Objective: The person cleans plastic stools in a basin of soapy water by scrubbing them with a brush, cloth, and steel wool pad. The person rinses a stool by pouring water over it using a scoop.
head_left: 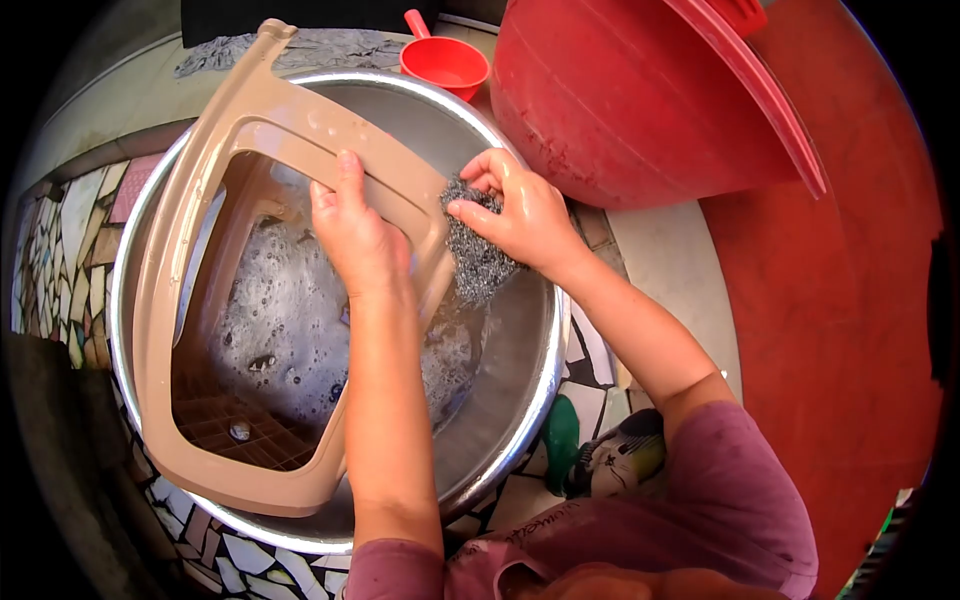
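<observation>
A tan plastic piece point(155, 300), like a rack or stool frame, stands tilted in a large round metal basin point(515, 400). Soapy water point(290, 310) with foam lies in the basin. My left hand point(365, 235) grips the upper bar of the tan piece, thumb on top, other fingers partly hidden behind it. My right hand point(520, 215) pinches a grey metal scouring pad point(475, 250) against the bar's right corner. A lattice panel point(250, 425) of the same tan colour shows through the opening.
A red dipper point(445, 64) sits behind the basin's far rim. To the right of it leans a big red tub point(640, 100). Grey cloth point(330, 48) lies at the back. Mosaic floor point(250, 555) surrounds the basin, with a red floor area point(830, 350) at the right.
</observation>
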Tool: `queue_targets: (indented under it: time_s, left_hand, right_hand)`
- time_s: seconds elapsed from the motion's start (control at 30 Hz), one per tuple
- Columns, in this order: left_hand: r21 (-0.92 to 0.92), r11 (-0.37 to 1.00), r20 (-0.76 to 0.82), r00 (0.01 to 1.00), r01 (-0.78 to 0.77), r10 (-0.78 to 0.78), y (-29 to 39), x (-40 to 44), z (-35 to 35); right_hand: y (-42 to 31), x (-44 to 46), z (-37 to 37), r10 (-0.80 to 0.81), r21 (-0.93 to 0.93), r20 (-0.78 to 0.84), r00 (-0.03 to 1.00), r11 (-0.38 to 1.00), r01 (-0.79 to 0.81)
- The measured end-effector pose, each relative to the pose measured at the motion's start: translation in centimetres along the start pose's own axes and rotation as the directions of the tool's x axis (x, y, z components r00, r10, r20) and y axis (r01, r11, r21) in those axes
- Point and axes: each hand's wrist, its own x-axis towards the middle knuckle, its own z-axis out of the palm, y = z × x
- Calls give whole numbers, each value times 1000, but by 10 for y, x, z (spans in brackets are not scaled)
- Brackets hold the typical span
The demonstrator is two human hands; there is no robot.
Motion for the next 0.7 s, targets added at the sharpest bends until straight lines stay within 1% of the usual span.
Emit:
queue_targets:
  time_s: [0.07, 0.13, 0.17, 0.2, 0.27, 0.3, 0.33, 0.4, 0.43, 0.53, 0.57, 0.63, 0.67, 0.7]
  left_hand:
    - [-6, 1000, -8, 1000, 2, -2, -1, -2, -2]
    - [14, 1000, -1, 1000, -24, 24, -8, -2, -5]
    - [14, 1000, -5, 1000, -25, 25, -10, -2, -4]
    - [9, 999, -15, 999, -37, 37, -12, -4, -5]
    - [7, 999, -27, 999, -32, 32, -12, -8, -3]
    - [19, 1000, -34, 999, -18, 18, -10, -10, -2]
    - [31, 999, -39, 999, -9, 11, -9, -11, 0]
    - [62, 998, -44, 999, -25, 27, -16, -14, -3]
    - [88, 995, -54, 997, -54, 58, -17, -14, -2]
    - [127, 992, -25, 999, -29, 32, -13, -16, -7]
    - [128, 991, -26, 999, -21, 25, -10, -17, -7]
    - [102, 995, 32, 999, -14, 11, -4, -16, -7]
    - [105, 994, 28, 1000, -10, 7, -5, -16, -9]
    - [116, 993, 24, 999, -24, 21, -6, -15, -11]
  right_hand:
    - [6, -2, 4, 3, 37, -3, 1000, 999, -3]
    - [9, -9, 6, -103, -125, -27, 994, 987, 99]
    - [9, -12, 5, -156, -123, -28, 987, 981, 152]
    - [9, -10, 6, -155, -125, -25, 988, 981, 151]
    - [8, -3, 3, -75, -120, 15, 997, 990, 76]
    - [6, 2, -4, 74, -142, 21, 997, 987, -70]
    - [16, 11, -4, 15, -126, -79, 997, 992, -25]
    - [25, 4, 0, -56, -62, -77, 995, 997, 52]
    - [13, -7, -4, -41, -142, -33, 999, 989, 36]
    - [15, -13, 0, -138, -95, -60, 989, 987, 132]
    - [17, -15, 0, -130, -96, -59, 990, 988, 124]
    - [22, -14, -2, -86, -24, -106, 991, 996, 84]
    - [25, -12, -7, 62, 77, -65, 996, 995, -57]
    - [23, -10, -13, 48, 113, -57, 997, 993, -41]
